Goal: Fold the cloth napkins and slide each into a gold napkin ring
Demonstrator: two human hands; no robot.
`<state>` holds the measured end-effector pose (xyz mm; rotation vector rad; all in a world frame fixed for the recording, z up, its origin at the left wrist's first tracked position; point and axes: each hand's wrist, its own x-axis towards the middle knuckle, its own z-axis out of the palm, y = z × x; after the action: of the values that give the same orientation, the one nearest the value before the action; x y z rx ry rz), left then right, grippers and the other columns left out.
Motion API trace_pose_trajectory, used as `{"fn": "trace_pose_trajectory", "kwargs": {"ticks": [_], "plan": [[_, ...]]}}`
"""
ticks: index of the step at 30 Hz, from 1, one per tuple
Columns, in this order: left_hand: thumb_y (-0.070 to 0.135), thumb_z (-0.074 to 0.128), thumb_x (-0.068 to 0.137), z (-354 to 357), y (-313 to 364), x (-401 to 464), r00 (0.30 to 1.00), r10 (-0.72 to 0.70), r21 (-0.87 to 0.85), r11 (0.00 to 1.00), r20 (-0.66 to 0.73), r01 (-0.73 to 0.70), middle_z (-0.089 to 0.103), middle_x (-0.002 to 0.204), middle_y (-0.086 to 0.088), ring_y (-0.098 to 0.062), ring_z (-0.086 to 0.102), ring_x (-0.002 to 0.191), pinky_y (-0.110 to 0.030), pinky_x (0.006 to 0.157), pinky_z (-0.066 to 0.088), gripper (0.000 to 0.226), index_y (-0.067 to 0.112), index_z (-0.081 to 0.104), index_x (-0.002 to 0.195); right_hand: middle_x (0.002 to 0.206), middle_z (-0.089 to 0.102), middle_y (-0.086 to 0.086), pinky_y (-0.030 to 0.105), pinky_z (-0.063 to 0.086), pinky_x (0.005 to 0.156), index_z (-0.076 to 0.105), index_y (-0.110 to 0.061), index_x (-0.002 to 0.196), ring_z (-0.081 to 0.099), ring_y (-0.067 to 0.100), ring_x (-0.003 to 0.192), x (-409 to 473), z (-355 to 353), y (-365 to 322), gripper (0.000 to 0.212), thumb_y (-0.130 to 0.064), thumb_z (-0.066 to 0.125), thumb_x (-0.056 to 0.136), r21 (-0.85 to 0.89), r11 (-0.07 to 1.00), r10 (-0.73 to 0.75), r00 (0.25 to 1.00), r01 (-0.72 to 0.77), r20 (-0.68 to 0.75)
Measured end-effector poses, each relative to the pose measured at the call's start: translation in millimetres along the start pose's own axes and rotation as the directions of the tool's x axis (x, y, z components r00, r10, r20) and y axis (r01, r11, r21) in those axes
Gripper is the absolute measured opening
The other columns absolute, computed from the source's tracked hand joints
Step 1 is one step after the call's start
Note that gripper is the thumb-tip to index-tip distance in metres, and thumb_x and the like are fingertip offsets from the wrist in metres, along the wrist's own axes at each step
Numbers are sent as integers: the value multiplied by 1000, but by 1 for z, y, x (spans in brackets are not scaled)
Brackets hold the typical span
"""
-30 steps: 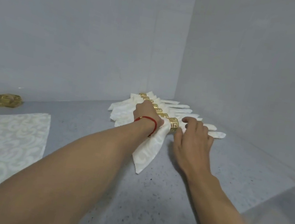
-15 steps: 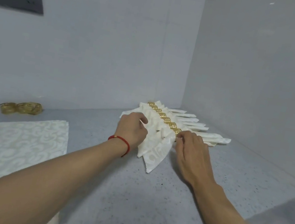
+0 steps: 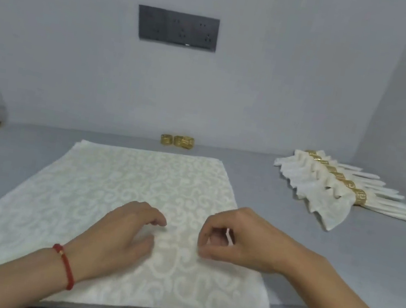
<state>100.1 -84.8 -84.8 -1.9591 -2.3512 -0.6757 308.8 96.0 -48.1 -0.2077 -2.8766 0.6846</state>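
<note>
head | both hands – left hand (image 3: 127, 232), right hand (image 3: 238, 240) – over flat napkin (image 3: 109, 192)

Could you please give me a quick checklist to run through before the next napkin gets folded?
1. Flat napkin lies spread on the counter: ok.
2. Left hand over the napkin, fingers loosely curled, holding nothing: ok.
3. Right hand has a grip on the cloth: cannot tell; its fingers curl at the napkin's right edge.
4. Spare gold napkin rings wait by the back wall: ok.
5. Finished ringed napkins lie apart to the right: ok.
</note>
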Motion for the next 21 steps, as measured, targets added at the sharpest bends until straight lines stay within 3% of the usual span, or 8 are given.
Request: {"fn": "trace_pose_trajectory", "kwargs": {"ticks": [4, 7, 11, 14, 16, 18, 19, 21], "plan": [[41, 63, 92, -17, -16, -53, 998, -55, -150, 987, -11, 53, 60, 113, 29, 12, 50, 110, -12, 96, 39, 23, 42, 61, 115, 82, 66, -4, 38, 55, 74, 70, -33, 94, 59, 11, 71, 25, 20, -15, 25, -50, 82, 80, 34, 994, 93, 958, -106, 272], [53, 61, 90, -13, -14, -62, 999, -43, -163, 986, 0, 42, 59, 113, 27, 9, 50, 111, -13, 98, 39, 29, 39, 62, 115, 73, 57, -2, 35, 47, 67, 68, -29, 91, 51, 14, 65, 40, 31, -14, 25, -45, 83, 79, 78, 985, 117, 919, -157, 376], [72, 51, 84, -7, -15, -65, 1000, 4, -50, 999, 11, -4, 54, 111, 28, 8, 46, 108, -12, 94, 36, 43, 40, 62, 111, 72, 50, -1, 31, 42, 67, 71, -25, 87, 45, 15, 66, 49, 28, -14, 14, -37, 79, 87, 111, 976, 127, 902, -188, 413], [79, 46, 81, -11, -15, -63, 999, 0, -14, 1000, 47, 1, 53, 109, 29, 8, 47, 104, -12, 92, 36, 51, 40, 60, 112, 77, 59, 3, 31, 46, 69, 71, -23, 86, 49, 15, 69, 56, 25, -17, 18, -40, 73, 92, 52, 987, 125, 927, -153, 354], [68, 48, 90, -14, -15, -60, 998, 17, 24, 1000, 58, -18, 54, 99, 24, 5, 48, 93, -14, 83, 36, 38, 36, 60, 107, 88, 67, 1, 28, 48, 72, 66, -21, 86, 56, 17, 76, 60, 26, -19, 22, -41, 67, 96, 42, 995, 84, 982, -92, 168], [44, 47, 101, -16, -16, -58, 1000, 8, 1, 1000, -1, -8, 52, 78, 16, 0, 49, 75, -16, 70, 34, 27, 24, 57, 87, 94, 67, -8, 22, 47, 74, 62, -25, 92, 60, 7, 84, 62, 24, -14, 19, -43, 63, 98, 22, 999, 43, 999, -43, 30], [34, 45, 103, -15, -18, -57, 999, -19, -49, 999, -36, 17, 50, 69, 13, -3, 48, 67, -17, 64, 33, 30, 20, 53, 78, 101, 67, -13, 18, 48, 77, 62, -30, 100, 60, 2, 92, 60, 23, -10, 18, -48, 63, 97, -23, 999, 41, 998, -40, 47], [21, 45, 102, -18, -19, -56, 993, -90, -159, 984, -72, 78, 51, 62, 10, -5, 49, 62, -18, 58, 33, 29, 18, 51, 74, 122, 62, -24, 14, 45, 91, 60, -40, 123, 57, -7, 112, 56, 18, 5, 36, -59, 62, 93, -172, 984, 63, 990, -41, 127]]}}
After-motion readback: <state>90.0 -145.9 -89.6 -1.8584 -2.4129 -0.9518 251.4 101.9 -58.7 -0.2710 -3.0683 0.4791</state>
